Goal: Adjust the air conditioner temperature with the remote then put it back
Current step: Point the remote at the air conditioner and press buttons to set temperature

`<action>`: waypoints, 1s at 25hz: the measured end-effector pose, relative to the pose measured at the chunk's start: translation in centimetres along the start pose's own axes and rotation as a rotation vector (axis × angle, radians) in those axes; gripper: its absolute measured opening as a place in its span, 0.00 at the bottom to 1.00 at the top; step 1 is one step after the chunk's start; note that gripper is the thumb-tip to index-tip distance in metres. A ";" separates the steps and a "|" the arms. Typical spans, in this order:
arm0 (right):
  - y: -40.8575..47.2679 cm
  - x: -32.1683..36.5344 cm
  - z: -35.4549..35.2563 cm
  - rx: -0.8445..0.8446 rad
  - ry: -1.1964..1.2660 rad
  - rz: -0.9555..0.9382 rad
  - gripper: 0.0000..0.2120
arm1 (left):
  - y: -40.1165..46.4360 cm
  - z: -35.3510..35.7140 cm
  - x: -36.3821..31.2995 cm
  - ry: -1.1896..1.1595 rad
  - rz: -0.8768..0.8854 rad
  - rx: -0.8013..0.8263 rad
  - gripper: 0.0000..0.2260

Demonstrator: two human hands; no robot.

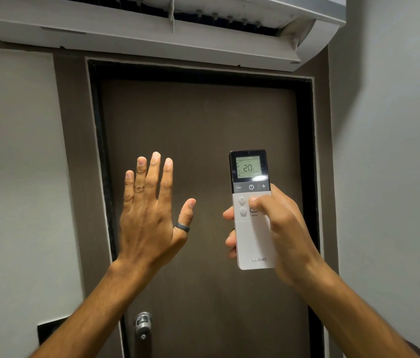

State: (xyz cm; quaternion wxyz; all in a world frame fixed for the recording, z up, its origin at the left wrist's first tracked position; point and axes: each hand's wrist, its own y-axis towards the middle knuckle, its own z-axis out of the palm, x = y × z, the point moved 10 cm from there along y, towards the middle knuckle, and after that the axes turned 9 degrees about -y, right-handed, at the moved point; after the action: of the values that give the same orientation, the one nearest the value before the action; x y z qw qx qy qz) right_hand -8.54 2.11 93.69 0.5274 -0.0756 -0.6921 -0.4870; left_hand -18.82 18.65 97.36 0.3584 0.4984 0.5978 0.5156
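**Remote raised in front of the door, other hand spread empty**

The right hand (pixel 278 228) is wrapped around the slim white rectangular remote with a dark display end (pixel 251 210), held upright in front of the dark brown wooden door (pixel 203 130). Its thumb lies across the white buttons just below the dark strip with minus, power and plus marks; fingertips curl around the remote's left edge. The screen reads 20.

The left hand (pixel 152 210) is raised before the door's left half, fingers spread wide, holding and touching nothing. A dark ring (pixel 183 227) sits on its thumb.

Above the door hangs the white wall-mounted air conditioner (pixel 152 29), louvre open. Low on the door is a round silver metal knob (pixel 142 324).
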 end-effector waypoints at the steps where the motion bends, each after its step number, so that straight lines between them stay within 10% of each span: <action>1: 0.0 0.0 0.0 0.001 -0.002 -0.003 0.17 | 0.0 0.0 0.0 0.003 0.002 0.001 0.36; 25: 0.6 -0.2 0.1 -0.033 0.015 -0.001 0.19 | 0.1 0.0 0.6 0.012 -0.007 0.005 0.36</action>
State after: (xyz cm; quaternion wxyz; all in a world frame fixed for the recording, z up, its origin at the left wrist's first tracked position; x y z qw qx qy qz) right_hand -8.11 2.58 93.88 0.5311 -0.0803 -0.6799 -0.4991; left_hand -18.97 19.19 97.47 0.3554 0.4944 0.6028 0.5157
